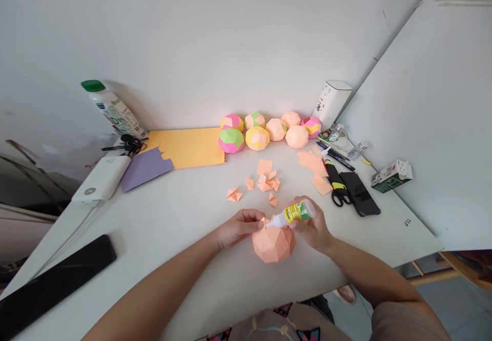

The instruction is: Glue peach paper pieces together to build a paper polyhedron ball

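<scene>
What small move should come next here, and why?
Probably a light squeeze of the glue bottle: the right hand holds it tilted, nozzle down at the top of the paper ball, while the left hand pinches the ball close beside it.

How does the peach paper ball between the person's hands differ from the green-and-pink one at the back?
The peach ball shows one colour; the green-and-pink ball is green above, pink below. The left hand and a tilted bottle meet at the peach ball's upper edge; no hand touches the green-and-pink ball. Both have flat facets.
</scene>
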`<state>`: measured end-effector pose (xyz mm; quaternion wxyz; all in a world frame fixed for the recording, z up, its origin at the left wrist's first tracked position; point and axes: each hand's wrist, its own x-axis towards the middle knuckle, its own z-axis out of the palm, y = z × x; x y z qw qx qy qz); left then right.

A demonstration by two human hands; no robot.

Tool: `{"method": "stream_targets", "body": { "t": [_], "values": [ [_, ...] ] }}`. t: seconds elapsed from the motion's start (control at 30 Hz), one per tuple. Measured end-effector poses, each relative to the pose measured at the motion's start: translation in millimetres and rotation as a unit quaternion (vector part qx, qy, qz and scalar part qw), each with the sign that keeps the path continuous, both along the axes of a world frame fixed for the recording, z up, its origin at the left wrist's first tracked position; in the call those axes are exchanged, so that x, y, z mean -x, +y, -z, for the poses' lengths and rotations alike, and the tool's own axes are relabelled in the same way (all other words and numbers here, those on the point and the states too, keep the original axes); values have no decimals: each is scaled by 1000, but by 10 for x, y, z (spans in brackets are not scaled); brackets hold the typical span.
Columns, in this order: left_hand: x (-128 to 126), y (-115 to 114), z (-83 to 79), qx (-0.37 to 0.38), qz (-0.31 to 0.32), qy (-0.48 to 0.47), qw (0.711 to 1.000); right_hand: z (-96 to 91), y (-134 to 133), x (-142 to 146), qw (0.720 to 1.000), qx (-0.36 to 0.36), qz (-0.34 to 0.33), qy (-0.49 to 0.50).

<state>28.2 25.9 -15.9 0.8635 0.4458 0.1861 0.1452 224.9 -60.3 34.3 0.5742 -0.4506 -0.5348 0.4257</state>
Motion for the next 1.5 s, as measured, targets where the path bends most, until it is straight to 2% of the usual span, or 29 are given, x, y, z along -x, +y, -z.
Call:
{"method": "stream_targets", "body": {
  "t": [0.1,0.23,0.6,0.93,1.2,1.5],
  "values": [
    [0,-2,-6,-10,4,-1,1000,35,45,-6,994,86,4,70],
    [1,-10,-38,-25,15,-5,1000,78,110,-9,982,152,5,115],
    [4,-25,-66,-55,34,-10,998,134,168,49,958,244,25,150],
    [0,-29,-81,-61,31,-5,998,123,183,82,963,233,27,130],
    [4,-14,-61,-52,31,1,998,217,200,37,970,202,12,137],
    [7,-7,-21,-24,15,3,1000,187,193,-21,987,131,15,93]
  ]
}}
